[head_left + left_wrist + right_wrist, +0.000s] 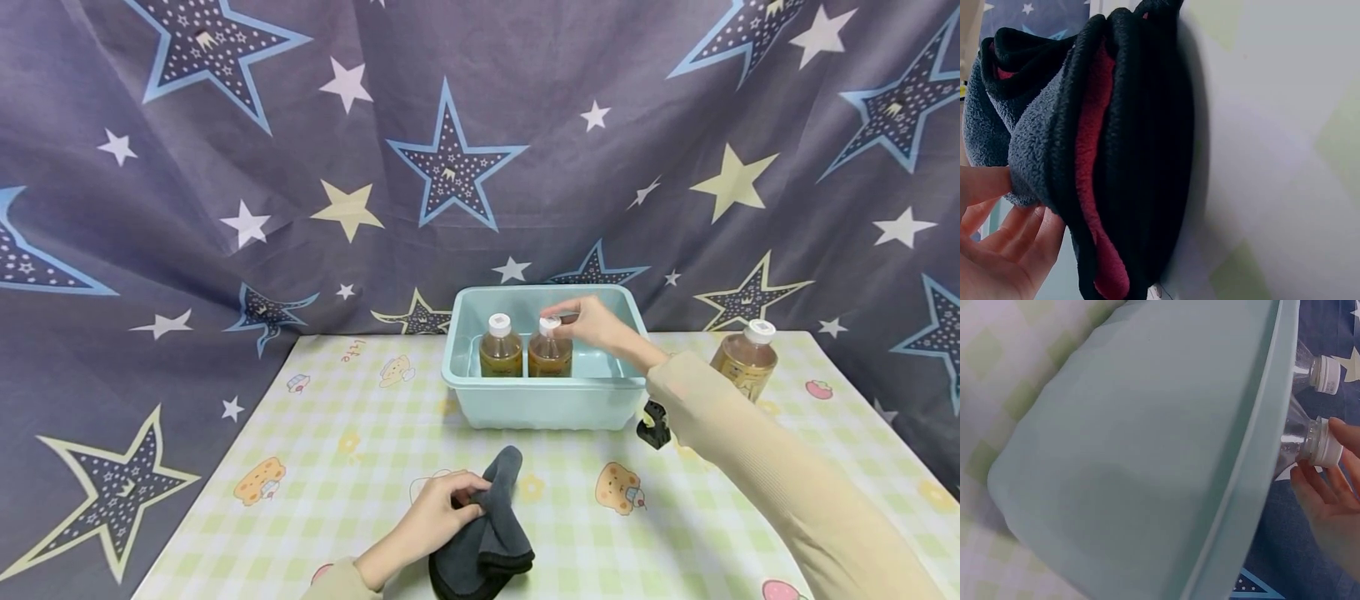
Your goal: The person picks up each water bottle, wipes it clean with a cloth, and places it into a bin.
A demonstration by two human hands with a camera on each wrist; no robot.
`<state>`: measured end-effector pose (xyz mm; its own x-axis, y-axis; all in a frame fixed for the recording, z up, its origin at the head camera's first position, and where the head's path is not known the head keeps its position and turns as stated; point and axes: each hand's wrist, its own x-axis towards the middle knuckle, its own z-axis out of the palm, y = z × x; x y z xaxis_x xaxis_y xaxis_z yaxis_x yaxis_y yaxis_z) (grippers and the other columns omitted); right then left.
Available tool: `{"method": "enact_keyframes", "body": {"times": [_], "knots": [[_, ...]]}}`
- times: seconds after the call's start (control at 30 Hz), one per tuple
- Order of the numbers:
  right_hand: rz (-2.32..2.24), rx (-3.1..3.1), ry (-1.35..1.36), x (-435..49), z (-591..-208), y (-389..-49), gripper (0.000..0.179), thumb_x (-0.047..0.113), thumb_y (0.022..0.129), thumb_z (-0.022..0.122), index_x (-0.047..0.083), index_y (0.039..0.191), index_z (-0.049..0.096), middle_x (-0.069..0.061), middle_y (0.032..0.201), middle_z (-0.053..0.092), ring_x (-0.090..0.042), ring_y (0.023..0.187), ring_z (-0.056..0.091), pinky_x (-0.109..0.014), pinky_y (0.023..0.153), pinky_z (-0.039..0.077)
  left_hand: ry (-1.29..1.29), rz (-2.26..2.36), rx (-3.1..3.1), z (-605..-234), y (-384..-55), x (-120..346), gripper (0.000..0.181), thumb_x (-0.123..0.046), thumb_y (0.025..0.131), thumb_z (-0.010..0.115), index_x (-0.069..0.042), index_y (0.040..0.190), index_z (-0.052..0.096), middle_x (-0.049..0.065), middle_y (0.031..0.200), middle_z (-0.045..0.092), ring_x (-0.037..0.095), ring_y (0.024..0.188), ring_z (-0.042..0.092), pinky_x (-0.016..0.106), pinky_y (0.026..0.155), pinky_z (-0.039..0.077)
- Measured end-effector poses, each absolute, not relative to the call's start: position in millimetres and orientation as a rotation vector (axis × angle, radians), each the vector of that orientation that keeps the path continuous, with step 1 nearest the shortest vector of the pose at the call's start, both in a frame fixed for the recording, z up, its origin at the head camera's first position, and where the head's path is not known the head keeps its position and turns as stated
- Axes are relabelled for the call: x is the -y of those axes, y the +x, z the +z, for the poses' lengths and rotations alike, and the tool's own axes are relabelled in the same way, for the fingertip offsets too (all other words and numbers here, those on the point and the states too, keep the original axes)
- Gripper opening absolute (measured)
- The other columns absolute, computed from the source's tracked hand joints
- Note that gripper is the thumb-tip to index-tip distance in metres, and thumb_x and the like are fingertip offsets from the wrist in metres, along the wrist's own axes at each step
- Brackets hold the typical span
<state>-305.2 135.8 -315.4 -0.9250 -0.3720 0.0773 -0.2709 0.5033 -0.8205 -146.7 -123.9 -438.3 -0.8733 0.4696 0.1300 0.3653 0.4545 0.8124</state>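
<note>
A light blue plastic tub (pixel 547 407) stands at the back of the table with two bottles of amber drink inside. My right hand (pixel 592 323) reaches over the tub and pinches the white cap of the right-hand bottle (pixel 550 357); in the right wrist view the thumb and fingers (pixel 1337 481) are around that cap. The other bottle (pixel 501 354) stands upright just left of it. Nearer the front edge, my left hand (pixel 438 512) pinches a folded dark grey cloth (pixel 491 529). The left wrist view shows the cloth (pixel 1035 131) with black edging and red inside its folds.
A third bottle (pixel 746 360) with a white cap stands right of the tub, partly behind the right sleeve (pixel 750 467). A checked cloth (pixel 360 417) with cartoon prints covers the table. Behind hangs a dark curtain (pixel 555 192) with stars.
</note>
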Motion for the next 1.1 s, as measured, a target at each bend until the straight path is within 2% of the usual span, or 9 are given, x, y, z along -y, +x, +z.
{"method": "enact_keyframes", "body": {"times": [0.13,0.37,0.57,0.87,1.1], "knots": [[-1.361,-2.651,-0.553,-138.4,-314.2,-305.8,0.035,0.004,0.077,0.063,0.000,0.112,0.060,-0.016,0.111,0.059,-0.027,0.095,0.060,-0.036,0.082,0.045,0.737,1.401,-2.562,-439.4,-148.1,124.3,0.024,-0.005,0.078,0.064,-0.009,0.102,0.064,0.002,0.093,0.062,0.006,0.072,0.054,0.024,0.063,0.045],[-1.333,-2.677,-0.533,-146.3,-308.9,-302.4,0.035,0.010,0.080,0.061,0.004,0.113,0.060,-0.013,0.111,0.060,-0.025,0.102,0.057,-0.038,0.086,0.043,0.743,1.395,-2.571,-439.8,-150.2,123.5,0.024,-0.005,0.078,0.064,-0.009,0.101,0.065,0.001,0.092,0.062,0.005,0.071,0.053,0.023,0.062,0.045],[-1.376,-2.728,-0.600,-159.6,-302.7,-295.2,0.034,0.011,0.082,0.061,0.000,0.114,0.058,-0.017,0.110,0.060,-0.027,0.097,0.059,-0.036,0.080,0.047,0.751,1.392,-2.567,-439.3,-149.0,124.2,0.023,-0.006,0.078,0.064,-0.009,0.101,0.064,0.001,0.089,0.062,0.006,0.072,0.054,0.024,0.064,0.045],[-1.155,-3.026,-0.721,-204.9,-292.6,-280.0,0.024,0.008,0.083,0.058,-0.002,0.105,0.063,-0.019,0.095,0.064,-0.029,0.084,0.062,-0.037,0.071,0.049,0.742,1.404,-2.562,-439.9,-146.6,125.4,0.024,-0.005,0.077,0.064,-0.010,0.101,0.064,0.001,0.089,0.061,0.007,0.074,0.054,0.024,0.065,0.045],[-1.035,-3.148,-0.724,-250.6,-288.6,-263.5,0.022,0.008,0.084,0.057,-0.005,0.101,0.063,-0.022,0.093,0.063,-0.035,0.084,0.061,-0.042,0.072,0.048,0.733,1.406,-2.578,-439.6,-146.6,125.4,0.025,-0.004,0.077,0.065,-0.010,0.101,0.064,0.001,0.089,0.061,0.007,0.074,0.054,0.024,0.065,0.045]]}}
